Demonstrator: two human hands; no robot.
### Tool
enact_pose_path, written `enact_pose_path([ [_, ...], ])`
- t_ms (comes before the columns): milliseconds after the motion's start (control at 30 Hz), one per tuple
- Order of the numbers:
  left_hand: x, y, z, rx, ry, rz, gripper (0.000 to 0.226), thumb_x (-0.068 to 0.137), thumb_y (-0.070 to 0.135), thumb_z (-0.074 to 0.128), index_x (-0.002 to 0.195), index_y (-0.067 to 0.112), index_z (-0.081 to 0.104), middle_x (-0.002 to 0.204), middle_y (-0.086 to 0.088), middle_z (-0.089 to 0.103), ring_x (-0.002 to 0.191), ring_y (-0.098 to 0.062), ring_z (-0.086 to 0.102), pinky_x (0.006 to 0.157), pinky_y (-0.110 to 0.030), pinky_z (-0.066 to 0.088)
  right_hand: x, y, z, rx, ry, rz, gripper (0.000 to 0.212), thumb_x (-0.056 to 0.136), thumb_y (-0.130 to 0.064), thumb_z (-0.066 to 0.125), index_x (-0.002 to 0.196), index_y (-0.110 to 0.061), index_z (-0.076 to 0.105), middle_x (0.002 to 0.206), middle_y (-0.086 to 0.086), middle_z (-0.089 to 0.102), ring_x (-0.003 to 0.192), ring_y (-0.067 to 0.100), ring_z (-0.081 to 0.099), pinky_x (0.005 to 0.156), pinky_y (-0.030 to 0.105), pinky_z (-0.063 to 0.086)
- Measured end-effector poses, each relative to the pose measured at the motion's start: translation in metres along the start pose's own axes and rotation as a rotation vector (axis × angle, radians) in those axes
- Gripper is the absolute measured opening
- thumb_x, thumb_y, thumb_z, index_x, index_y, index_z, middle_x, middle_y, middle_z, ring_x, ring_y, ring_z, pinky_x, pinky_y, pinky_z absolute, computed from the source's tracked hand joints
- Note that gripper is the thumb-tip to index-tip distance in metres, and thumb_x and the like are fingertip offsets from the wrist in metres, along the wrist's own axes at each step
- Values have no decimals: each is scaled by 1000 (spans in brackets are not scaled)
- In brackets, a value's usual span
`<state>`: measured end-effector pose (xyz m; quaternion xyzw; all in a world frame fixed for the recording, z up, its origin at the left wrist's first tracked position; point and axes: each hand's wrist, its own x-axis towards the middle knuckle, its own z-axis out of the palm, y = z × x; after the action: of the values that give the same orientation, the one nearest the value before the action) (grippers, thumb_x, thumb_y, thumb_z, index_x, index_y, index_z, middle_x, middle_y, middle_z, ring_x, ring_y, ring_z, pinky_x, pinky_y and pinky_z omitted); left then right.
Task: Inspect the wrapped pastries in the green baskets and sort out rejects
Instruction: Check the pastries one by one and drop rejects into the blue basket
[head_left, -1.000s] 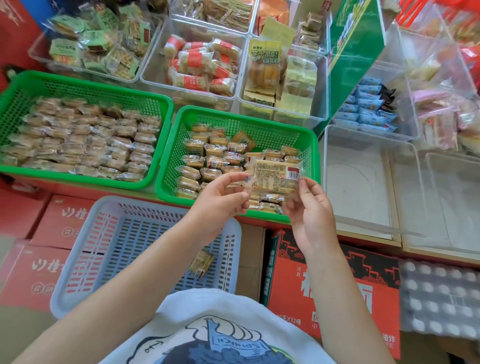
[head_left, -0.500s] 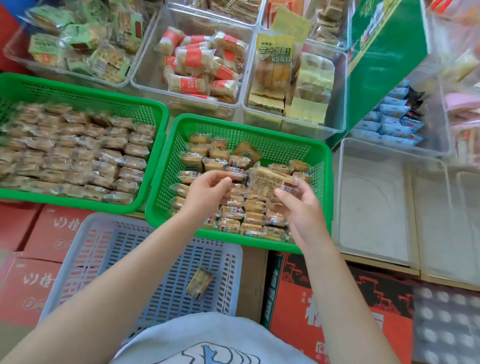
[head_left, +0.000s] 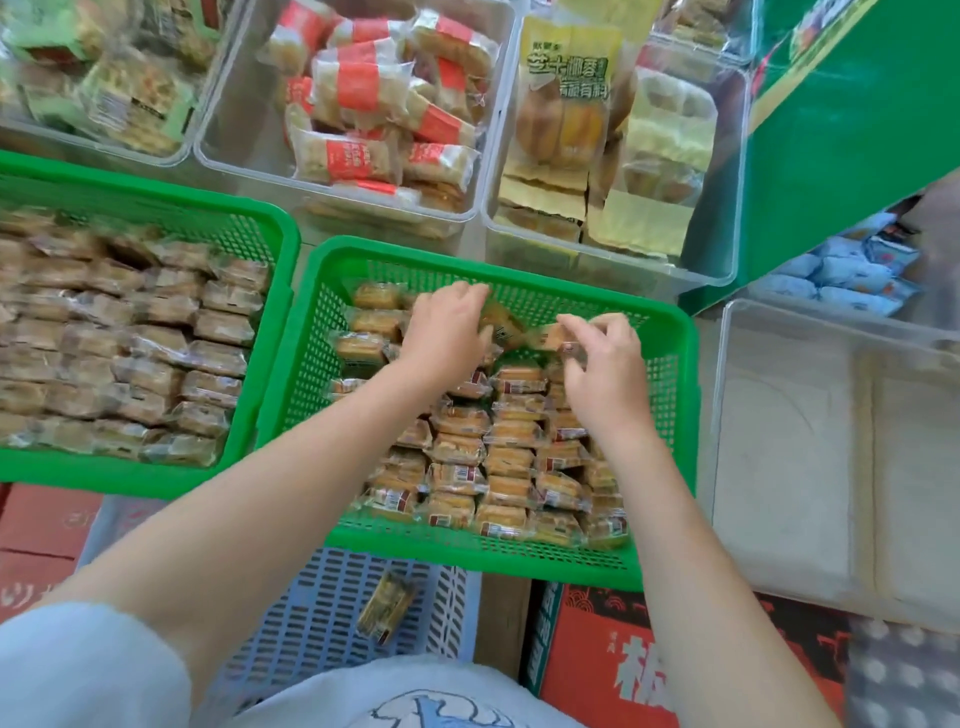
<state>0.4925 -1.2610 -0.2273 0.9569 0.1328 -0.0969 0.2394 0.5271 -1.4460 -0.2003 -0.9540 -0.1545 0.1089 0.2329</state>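
Both hands since dropped into green basket (head_left: 670, 332): right hand (head_left: 602, 364) pinches wrapped pastry (head_left: 556, 335), returning it; left hand (head_left: 447, 332) curls onto neighbouring pack (head_left: 498, 322).

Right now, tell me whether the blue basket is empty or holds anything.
Not empty. One wrapped pastry lies on the slatted bottom of the blue basket; arms and shirt hide part of it.

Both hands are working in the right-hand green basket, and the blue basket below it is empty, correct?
Not quite. The head view shows one wrapped pastry lying in the blue basket. The rest holds: the left hand and right hand are both in the right-hand green basket.
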Motion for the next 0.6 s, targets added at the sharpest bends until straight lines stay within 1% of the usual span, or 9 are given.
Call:
enact_pose_path([
  [67,7,2,4,23,-29,0,49,98,26,59,143,13,46,139,-8,58,130,-26,51,111,-43,32,1,3,7,-82,-33,-46,45,92,2,56,135,-13,61,117,11,50,113,27,45,99,37,40],
  [167,13,5,8,88,-57,6,44,95,31,63,136,16,53,124,-4,65,120,-27,55,106,-45,34,1,5,12,-56,-50,-80,45,92,3,55,133,-11,62,119,12,50,114,28,44,98,33,37],
  [233,14,7,9,175,-105,40,45,94,34,65,136,20,55,125,-4,62,122,-27,53,107,-47,32,2,7,13,-23,-43,-77,44,91,3,56,132,-12,63,120,12,50,115,28,45,99,31,36],
  [300,16,10,8,241,-112,60,39,93,33,65,130,22,59,125,-7,57,122,-28,50,104,-47,33,2,9,14,-3,-42,-71,43,91,2,57,132,-12,63,120,11,50,115,28,46,99,31,37],
  [367,15,10,6,247,-62,86,32,93,31,64,123,19,63,124,-8,55,119,-29,49,97,-44,37,1,9,14,15,-45,-64,43,91,1,59,132,-13,63,120,11,49,116,28,47,98,29,37],
  [467,4,1,-2,147,77,120,27,95,24,58,118,12,65,119,-9,63,110,-29,57,87,-40,44,2,7,16,50,-66,-73,44,92,-1,59,134,-13,61,121,9,51,116,26,48,99,32,41],
  [533,-8,-9,-11,75,162,110,28,95,20,58,120,9,63,115,-10,67,104,-31,61,81,-41,48,3,2,20,31,-97,-105,44,94,-2,58,136,-14,59,122,6,56,116,24,49,100,35,42],
  [600,-19,-14,-16,37,192,113,32,95,19,61,125,8,62,116,-11,67,105,-32,61,77,-41,49,4,-5,29,-81,-115,-150,45,92,0,57,134,-14,57,121,6,60,114,26,51,99,41,43],
])
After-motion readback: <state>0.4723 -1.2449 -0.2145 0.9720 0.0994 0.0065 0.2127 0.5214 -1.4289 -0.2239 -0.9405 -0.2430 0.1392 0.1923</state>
